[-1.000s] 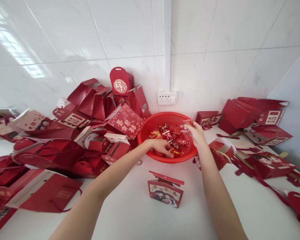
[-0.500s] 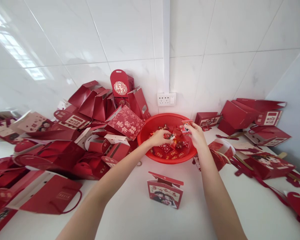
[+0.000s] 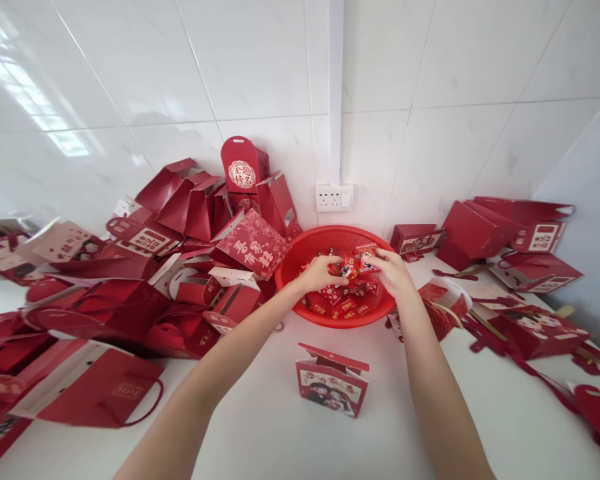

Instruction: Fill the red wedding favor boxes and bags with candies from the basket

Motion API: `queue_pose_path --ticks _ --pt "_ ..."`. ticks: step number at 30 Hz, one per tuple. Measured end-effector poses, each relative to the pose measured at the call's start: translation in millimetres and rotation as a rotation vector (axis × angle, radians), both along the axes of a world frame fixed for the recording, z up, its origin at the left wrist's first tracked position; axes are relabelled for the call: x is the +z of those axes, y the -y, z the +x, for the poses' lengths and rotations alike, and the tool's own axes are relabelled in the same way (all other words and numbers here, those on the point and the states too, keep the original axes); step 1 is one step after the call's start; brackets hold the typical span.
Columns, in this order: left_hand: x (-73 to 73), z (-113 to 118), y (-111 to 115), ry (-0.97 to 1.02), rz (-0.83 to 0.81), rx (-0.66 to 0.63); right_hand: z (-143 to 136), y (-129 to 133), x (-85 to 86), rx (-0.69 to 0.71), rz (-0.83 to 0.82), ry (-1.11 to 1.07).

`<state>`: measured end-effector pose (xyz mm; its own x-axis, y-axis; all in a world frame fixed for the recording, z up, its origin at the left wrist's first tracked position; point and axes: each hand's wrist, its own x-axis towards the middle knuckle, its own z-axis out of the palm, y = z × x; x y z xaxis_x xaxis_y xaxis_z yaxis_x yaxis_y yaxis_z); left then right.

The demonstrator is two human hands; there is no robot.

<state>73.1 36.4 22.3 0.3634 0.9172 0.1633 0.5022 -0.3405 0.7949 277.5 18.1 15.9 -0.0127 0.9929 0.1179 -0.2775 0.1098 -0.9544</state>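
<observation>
Both my hands are over a red plastic basket [image 3: 340, 323] that holds several small red wrapped packets [image 3: 347, 308]. My left hand [image 3: 321, 273] has its fingers closed on a red and white packet [image 3: 347, 268] above the others. Close by on the right, my right hand [image 3: 389, 268] grips another small red packet [image 3: 366, 255] between thumb and fingers. In front of the basket, a small red gift box [image 3: 333, 387] stands upright on the white table [image 3: 260, 413], its top partly open and a couple printed on its front.
Many red gift boxes and bags [image 3: 105, 307] are heaped on the left. More boxes [image 3: 535, 330] with ribbons lie on the right. Behind the basket is a tiled wall with a socket [image 3: 334, 198].
My right hand has moved slightly down and left with its packet, closer to my left hand. The packet at my left hand has turned and shows more clearly.
</observation>
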Motion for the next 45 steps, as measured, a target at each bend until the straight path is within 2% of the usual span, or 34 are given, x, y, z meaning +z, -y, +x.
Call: queue_pose_path --ticks 5,9,13,20,25,29,34,38,42,45 --pt "-1.8 -2.4 -0.6 -0.006 -0.019 0.023 -0.5 0.2 0.4 -0.015 0.004 -0.004" --pt "-2.5 -2.9 -2.1 0.043 -0.033 0.038 -1.7 3.2 3.5 0.068 0.004 0.022" --pt "-2.5 -3.0 -3.0 0.124 -0.059 -0.024 -1.7 5.0 4.2 0.153 0.003 0.060" --pt "-0.8 -3.1 -2.6 0.210 -0.079 -0.141 -0.5 5.8 4.6 0.131 -0.014 0.022" --pt "5.9 -1.2 3.3 0.264 -0.082 -0.186 0.0 7.8 7.8 0.145 -0.011 -0.048" --pt "14.8 0.1 19.9 0.325 -0.103 -0.148 -3.0 11.7 15.0 0.155 0.025 -0.112" --pt "26.2 2.2 55.0 0.627 -0.159 -0.015 -14.5 30.6 36.0 0.217 0.071 -0.143" --pt "36.0 -0.3 84.3 0.802 -0.197 -0.032 -23.8 56.3 55.3 0.270 0.139 -0.084" --pt "42.9 -14.2 106.3 1.003 -0.304 -0.079 -25.3 80.6 69.2 0.171 0.226 -0.072" --pt "46.2 -29.9 120.8 1.012 -0.324 -0.109 -19.3 99.2 77.5 0.064 0.252 -0.070"
